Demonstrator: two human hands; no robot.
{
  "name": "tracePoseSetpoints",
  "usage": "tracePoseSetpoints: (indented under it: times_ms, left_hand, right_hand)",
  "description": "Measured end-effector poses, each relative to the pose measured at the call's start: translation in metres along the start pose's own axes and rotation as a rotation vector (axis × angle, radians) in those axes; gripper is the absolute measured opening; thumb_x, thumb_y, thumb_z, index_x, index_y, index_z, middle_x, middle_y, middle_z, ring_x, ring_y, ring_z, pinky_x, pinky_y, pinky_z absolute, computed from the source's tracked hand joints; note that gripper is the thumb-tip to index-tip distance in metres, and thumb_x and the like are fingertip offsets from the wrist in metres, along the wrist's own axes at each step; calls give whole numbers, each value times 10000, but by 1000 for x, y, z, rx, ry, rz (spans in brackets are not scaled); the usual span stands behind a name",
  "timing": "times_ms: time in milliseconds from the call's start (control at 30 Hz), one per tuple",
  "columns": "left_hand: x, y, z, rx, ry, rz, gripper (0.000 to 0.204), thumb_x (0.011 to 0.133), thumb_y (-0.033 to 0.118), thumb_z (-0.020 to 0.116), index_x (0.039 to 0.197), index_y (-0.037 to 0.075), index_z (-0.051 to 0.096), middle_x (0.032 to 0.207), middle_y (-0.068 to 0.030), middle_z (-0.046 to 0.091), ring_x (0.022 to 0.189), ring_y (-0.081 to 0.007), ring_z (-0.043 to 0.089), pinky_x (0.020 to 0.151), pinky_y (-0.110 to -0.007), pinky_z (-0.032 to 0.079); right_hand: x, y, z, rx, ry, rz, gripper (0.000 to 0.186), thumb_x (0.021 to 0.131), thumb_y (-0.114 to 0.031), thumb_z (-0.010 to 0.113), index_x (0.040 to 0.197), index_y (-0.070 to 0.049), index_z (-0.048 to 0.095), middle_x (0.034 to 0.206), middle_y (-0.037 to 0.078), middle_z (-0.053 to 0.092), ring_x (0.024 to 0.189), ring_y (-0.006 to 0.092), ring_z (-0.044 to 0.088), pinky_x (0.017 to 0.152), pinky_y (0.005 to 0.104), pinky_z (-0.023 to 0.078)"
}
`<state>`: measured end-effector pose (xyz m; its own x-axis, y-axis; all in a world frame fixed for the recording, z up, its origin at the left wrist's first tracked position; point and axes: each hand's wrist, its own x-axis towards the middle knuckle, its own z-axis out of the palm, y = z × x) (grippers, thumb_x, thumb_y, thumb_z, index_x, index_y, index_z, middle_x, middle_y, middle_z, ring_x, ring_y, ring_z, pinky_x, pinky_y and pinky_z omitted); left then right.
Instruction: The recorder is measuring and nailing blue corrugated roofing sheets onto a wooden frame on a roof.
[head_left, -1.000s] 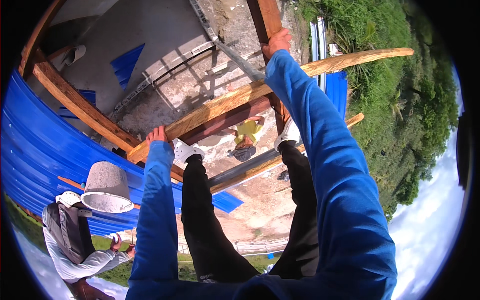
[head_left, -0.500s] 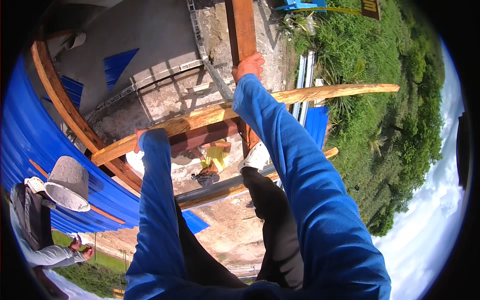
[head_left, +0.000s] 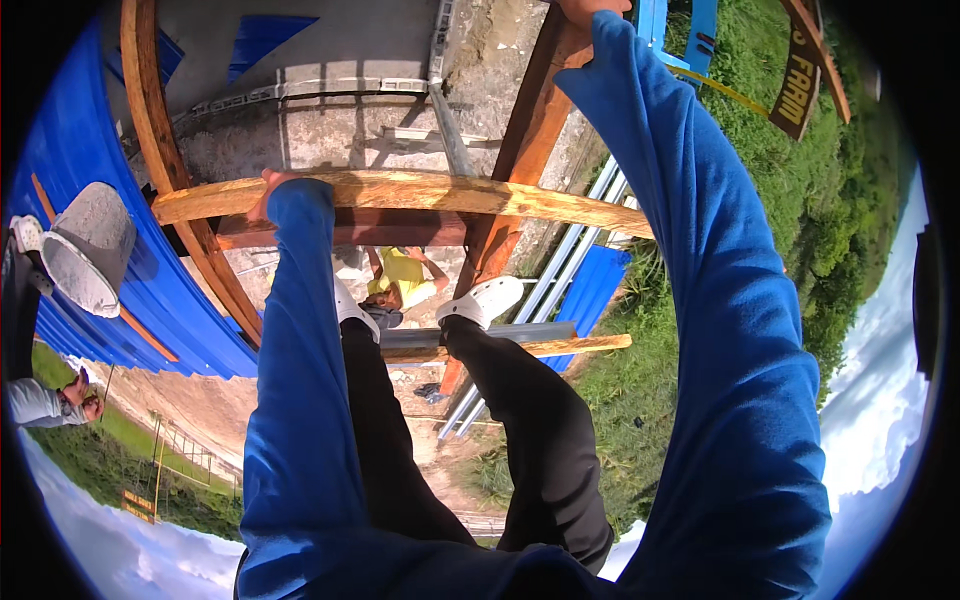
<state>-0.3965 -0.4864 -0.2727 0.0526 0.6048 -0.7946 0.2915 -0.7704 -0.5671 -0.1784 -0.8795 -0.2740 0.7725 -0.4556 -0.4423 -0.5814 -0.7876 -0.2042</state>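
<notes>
My left hand (head_left: 266, 194) is closed over a light-coloured wooden beam (head_left: 420, 190) that runs across in front of me. At the top edge, partly cut off, my right hand (head_left: 592, 9) grips a reddish-brown wooden beam (head_left: 545, 95). That beam slopes down toward my feet and passes under the light one. Below the light beam lies a dark red crosspiece (head_left: 400, 230). My white shoes (head_left: 487, 301) are at a grey metal bar (head_left: 540, 333) and a lower wooden piece (head_left: 590, 344).
Blue roofing sheets (head_left: 80, 190) lie left, with a cement-caked bucket (head_left: 90, 245) and a seated person's hands (head_left: 85, 398) nearby. Another brown beam (head_left: 155, 110) stands left. Far below is a person in a yellow top (head_left: 404, 275). Metal channels (head_left: 590, 230) lean at right.
My right hand has slid up and farther right along the reddish-brown beam. My view has shifted, and both my shoes now show. My left hand stays on the light beam.
</notes>
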Motion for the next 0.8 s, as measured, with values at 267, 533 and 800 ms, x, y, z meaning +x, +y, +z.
tracePoseSetpoints:
  times_ms: [267, 533, 800]
  left_hand:
    - [-21, -11, -35, -29, 29, -69, 870, 849, 498, 654, 1523, 148, 227, 1390, -85, 554, 1272, -257, 538, 1108, -603, 277]
    - [-8, -1, -10, 260, -110, 86, 823, 863, 422, 652, 1526, 192, 222, 1438, -120, 492, 1291, -284, 508, 1108, -544, 311]
    - [10, 27, 27, -98, -215, -103, 770, 891, 364, 632, 1527, 228, 220, 1501, -130, 408, 1299, -292, 495, 1090, -556, 327]
  right_hand:
    - [11, 2, 13, 8, 4, 64, 1221, 644, -552, 837, 1405, 57, 102, 1380, 274, 310, 1304, 427, 374, 1034, 557, 396]
    - [15, 16, 16, -48, 26, 101, 1215, 638, -530, 849, 1398, 55, 102, 1380, 281, 312, 1292, 429, 388, 1037, 539, 402]
    - [21, 34, 4, -103, 60, 125, 1210, 633, -507, 860, 1391, 53, 101, 1381, 289, 314, 1281, 431, 402, 1041, 522, 408]
